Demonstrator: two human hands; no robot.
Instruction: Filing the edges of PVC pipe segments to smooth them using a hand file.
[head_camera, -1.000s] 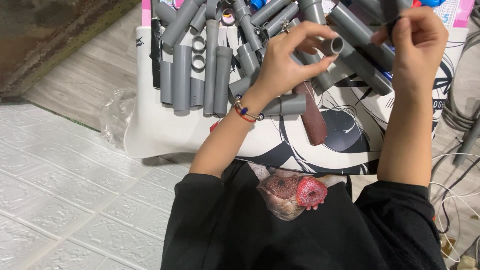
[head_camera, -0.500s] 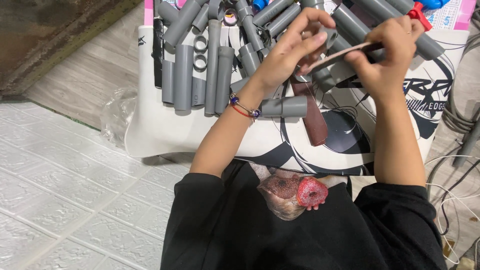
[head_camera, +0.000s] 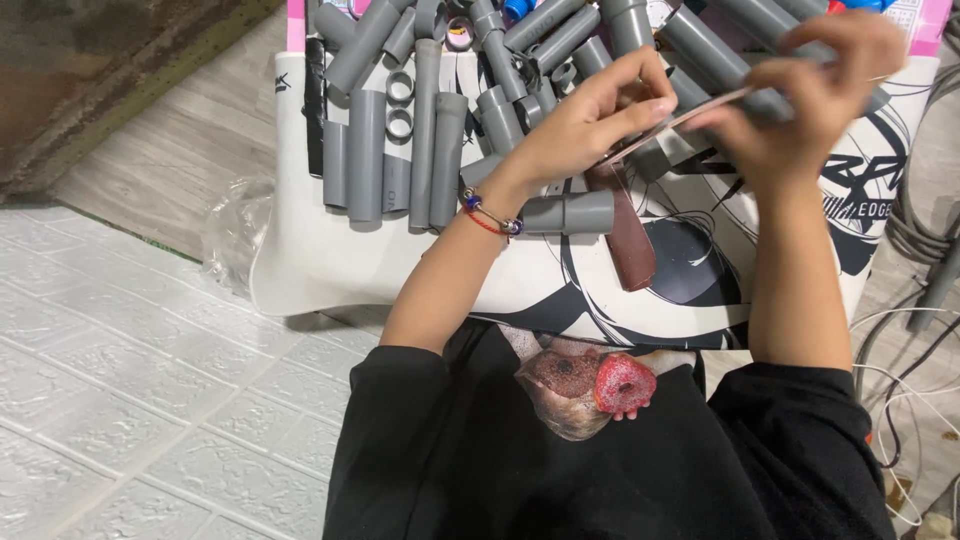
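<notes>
My left hand (head_camera: 580, 125), with a beaded bracelet at the wrist, and my right hand (head_camera: 800, 110) are raised over a pile of grey plastic pipes (head_camera: 400, 150). Between them they hold a thin pinkish-brown strip (head_camera: 700, 112), seen edge-on. The left fingers pinch its near end and the right fingers grip its far end. Whether a pipe is also inside the left hand is hidden. Below the left hand, a short grey pipe (head_camera: 570, 212) and a dark brown strip (head_camera: 632, 240) lie on the white printed mat (head_camera: 330, 260).
Several grey pipes and short ring pieces (head_camera: 399, 88) lie across the mat's far half. A crumpled clear plastic bag (head_camera: 232, 232) sits at the mat's left edge. Grey and white cables (head_camera: 920, 230) run along the right. Pale tiled floor lies to the left.
The left hand held up a short grey pipe a second ago while the right hand was apart. The hands have since come together, with the thin strip now stretched between them.
</notes>
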